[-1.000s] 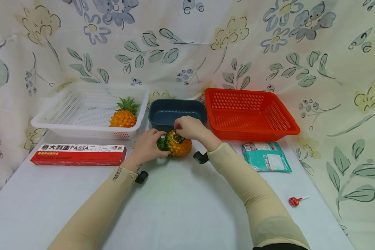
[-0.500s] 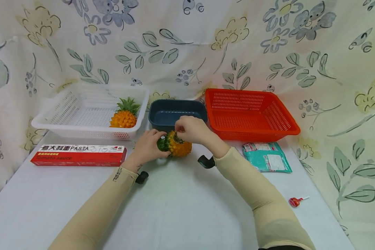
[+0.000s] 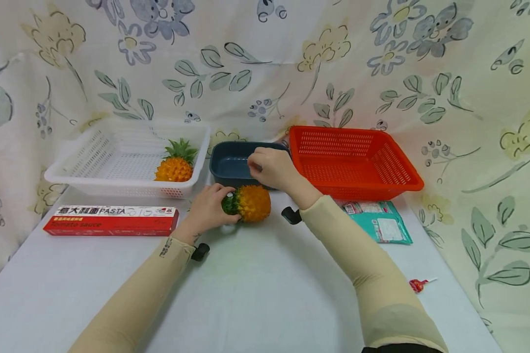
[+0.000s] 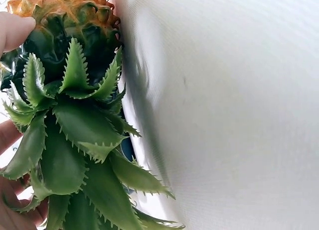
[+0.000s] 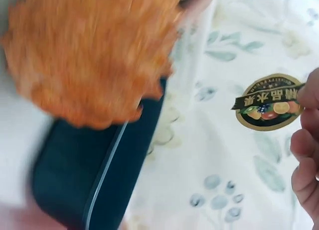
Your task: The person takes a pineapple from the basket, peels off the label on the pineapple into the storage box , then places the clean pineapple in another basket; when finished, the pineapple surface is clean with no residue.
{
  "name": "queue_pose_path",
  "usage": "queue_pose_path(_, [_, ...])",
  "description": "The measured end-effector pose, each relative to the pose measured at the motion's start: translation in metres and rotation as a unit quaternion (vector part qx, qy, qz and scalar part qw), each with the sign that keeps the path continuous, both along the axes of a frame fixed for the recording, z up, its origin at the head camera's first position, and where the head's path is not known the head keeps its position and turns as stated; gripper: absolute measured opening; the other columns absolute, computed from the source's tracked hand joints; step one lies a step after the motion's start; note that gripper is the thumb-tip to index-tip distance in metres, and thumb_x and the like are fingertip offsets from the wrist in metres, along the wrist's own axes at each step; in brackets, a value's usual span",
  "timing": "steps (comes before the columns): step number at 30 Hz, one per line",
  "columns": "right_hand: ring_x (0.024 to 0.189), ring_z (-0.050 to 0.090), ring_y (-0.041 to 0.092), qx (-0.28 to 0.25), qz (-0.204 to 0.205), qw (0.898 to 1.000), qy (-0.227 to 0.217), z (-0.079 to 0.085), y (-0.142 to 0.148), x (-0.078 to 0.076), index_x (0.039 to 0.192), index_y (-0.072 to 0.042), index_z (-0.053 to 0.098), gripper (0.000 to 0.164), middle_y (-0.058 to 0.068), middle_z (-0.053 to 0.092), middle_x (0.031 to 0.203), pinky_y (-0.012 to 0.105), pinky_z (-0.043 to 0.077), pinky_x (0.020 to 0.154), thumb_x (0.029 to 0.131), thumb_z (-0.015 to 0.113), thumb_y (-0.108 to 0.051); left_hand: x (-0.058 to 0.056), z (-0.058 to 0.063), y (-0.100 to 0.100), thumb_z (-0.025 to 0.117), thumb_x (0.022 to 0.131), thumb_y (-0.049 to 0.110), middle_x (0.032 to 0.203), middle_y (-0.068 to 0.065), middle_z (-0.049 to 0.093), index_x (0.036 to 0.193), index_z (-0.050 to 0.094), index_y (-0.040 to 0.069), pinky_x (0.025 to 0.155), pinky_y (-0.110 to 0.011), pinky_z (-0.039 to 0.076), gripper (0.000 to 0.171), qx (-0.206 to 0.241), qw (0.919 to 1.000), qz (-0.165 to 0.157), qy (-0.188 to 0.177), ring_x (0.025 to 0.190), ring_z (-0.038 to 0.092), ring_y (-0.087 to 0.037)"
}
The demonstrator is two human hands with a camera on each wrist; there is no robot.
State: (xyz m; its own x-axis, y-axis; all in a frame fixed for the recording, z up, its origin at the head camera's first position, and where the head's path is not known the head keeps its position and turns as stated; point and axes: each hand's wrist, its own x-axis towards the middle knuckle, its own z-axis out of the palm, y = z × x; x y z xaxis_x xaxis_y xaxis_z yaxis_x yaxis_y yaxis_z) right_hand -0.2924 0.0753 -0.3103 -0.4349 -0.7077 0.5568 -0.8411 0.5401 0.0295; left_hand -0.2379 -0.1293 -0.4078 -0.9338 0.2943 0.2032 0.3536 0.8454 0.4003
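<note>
In the head view a small orange pineapple [image 3: 255,204] lies on its side on the white table, its green crown to the left. My left hand [image 3: 209,208] grips it near the crown end; the left wrist view shows the thumb [image 4: 17,32] on its skin and the spiny leaves [image 4: 75,140] hanging below. A black and gold oval fruit sticker [image 5: 269,103] is pinched by the fingers of my right hand [image 3: 271,167], apart from the pineapple. That hand hovers in front of the dark blue bin [image 3: 229,177], hiding part of it. A second pineapple [image 3: 174,169] sits inside the white basket [image 3: 115,184].
A red pasta box [image 3: 110,226] lies in front of the white basket. At the right stands a red basket [image 3: 357,192], with a teal packet [image 3: 388,225] before it, partly behind the right sleeve. A red lollipop [image 3: 418,285] lies near the table's right edge.
The sticker has come off the pineapple and is now in my right hand, which has risen away toward the dark blue bin. My left hand keeps its grip in the same place.
</note>
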Motion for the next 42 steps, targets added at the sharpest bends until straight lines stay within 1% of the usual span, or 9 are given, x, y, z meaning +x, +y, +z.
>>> queue_pose_path(6, [0.063, 0.057, 0.018, 0.07, -0.085, 0.994, -0.03, -0.002, -0.013, -0.029, 0.084, -0.01, 0.068, 0.01, 0.004, 0.063, 0.077, 0.028, 0.047, 0.055, 0.086, 0.058, -0.013, 0.0, -0.002, -0.001, 0.075, 0.066, 0.051, 0.114, -0.012, 0.053, 0.127, 0.054, 0.012, 0.082, -0.047, 0.044, 0.075, -0.001, 1.0, -0.001, 0.007, 0.096, 0.049, -0.031])
queue_pose_path(12, [0.06, 0.056, 0.019, 0.114, -0.127, 0.985, -0.04, -0.01, -0.024, -0.051, 0.08, -0.011, 0.067, 0.013, 0.004, 0.063, 0.074, 0.029, 0.046, 0.054, 0.086, 0.056, -0.011, 0.0, -0.002, -0.001, 0.074, 0.066, 0.053, 0.114, -0.012, 0.054, 0.126, 0.054, 0.013, 0.084, -0.047, 0.044, 0.075, -0.009, 0.9999, 0.002, 0.009, 0.097, 0.05, -0.031])
queue_pose_path(18, [0.066, 0.057, 0.021, 0.177, -0.172, 0.965, -0.088, -0.019, -0.032, -0.064, 0.083, -0.01, 0.066, 0.015, 0.006, 0.061, 0.075, 0.032, 0.049, 0.062, 0.09, 0.054, -0.015, 0.0, -0.004, -0.001, 0.073, 0.066, 0.055, 0.115, -0.011, 0.053, 0.127, 0.054, 0.014, 0.084, -0.047, 0.044, 0.076, -0.015, 0.9998, 0.005, 0.008, 0.097, 0.05, -0.03])
queue_pose_path(21, [0.069, 0.058, 0.02, 0.194, -0.186, 0.955, -0.125, -0.02, -0.034, -0.066, 0.087, -0.01, 0.066, 0.015, 0.005, 0.062, 0.076, 0.033, 0.051, 0.067, 0.091, 0.054, -0.016, 0.001, -0.004, 0.0, 0.074, 0.066, 0.054, 0.115, -0.011, 0.053, 0.127, 0.054, 0.013, 0.083, -0.047, 0.044, 0.075, -0.013, 0.9999, 0.003, 0.01, 0.097, 0.05, -0.031])
queue_pose_path(24, [0.068, 0.058, 0.02, 0.194, -0.193, 0.95, -0.151, -0.022, -0.036, -0.067, 0.087, -0.01, 0.066, 0.015, 0.005, 0.063, 0.076, 0.033, 0.051, 0.069, 0.091, 0.052, -0.015, 0.002, -0.003, 0.0, 0.074, 0.066, 0.052, 0.115, -0.012, 0.053, 0.126, 0.054, 0.013, 0.082, -0.047, 0.044, 0.074, -0.011, 0.9998, 0.002, 0.014, 0.096, 0.05, -0.031])
queue_pose_path(29, [0.067, 0.056, 0.019, 0.185, -0.184, 0.95, -0.17, -0.023, -0.038, -0.067, 0.087, -0.011, 0.064, 0.013, 0.004, 0.061, 0.075, 0.031, 0.049, 0.067, 0.092, 0.052, -0.012, 0.002, -0.004, 0.0, 0.074, 0.066, 0.052, 0.114, -0.012, 0.053, 0.126, 0.055, 0.013, 0.082, -0.047, 0.044, 0.074, -0.007, 0.9998, 0.001, 0.019, 0.096, 0.05, -0.031])
queue_pose_path(33, [0.062, 0.05, 0.018, 0.172, -0.169, 0.949, -0.202, -0.023, -0.038, -0.066, 0.081, -0.011, 0.062, 0.01, 0.002, 0.054, 0.067, 0.028, 0.042, 0.06, 0.089, 0.056, -0.013, 0.001, -0.004, 0.0, 0.074, 0.067, 0.052, 0.115, -0.012, 0.053, 0.126, 0.054, 0.012, 0.083, -0.047, 0.044, 0.074, -0.006, 0.9998, -0.003, 0.02, 0.097, 0.049, -0.031])
queue_pose_path(36, [0.06, 0.048, 0.018, 0.171, -0.165, 0.949, -0.206, -0.022, -0.037, -0.065, 0.079, -0.012, 0.06, 0.011, 0.002, 0.05, 0.064, 0.027, 0.039, 0.058, 0.088, 0.058, -0.016, 0.001, -0.004, 0.0, 0.075, 0.067, 0.052, 0.114, -0.012, 0.053, 0.126, 0.054, 0.012, 0.083, -0.046, 0.044, 0.074, -0.004, 0.9998, -0.003, 0.018, 0.097, 0.048, -0.03])
queue_pose_path(42, [0.065, 0.053, 0.018, 0.142, -0.178, 0.949, -0.217, -0.013, -0.028, -0.06, 0.082, -0.013, 0.059, 0.008, 0.001, 0.057, 0.073, 0.03, 0.043, 0.061, 0.088, 0.058, -0.018, 0.001, -0.003, 0.0, 0.075, 0.067, 0.051, 0.115, -0.012, 0.053, 0.126, 0.054, 0.012, 0.085, -0.046, 0.043, 0.074, -0.007, 0.9999, 0.003, 0.008, 0.098, 0.047, -0.03])
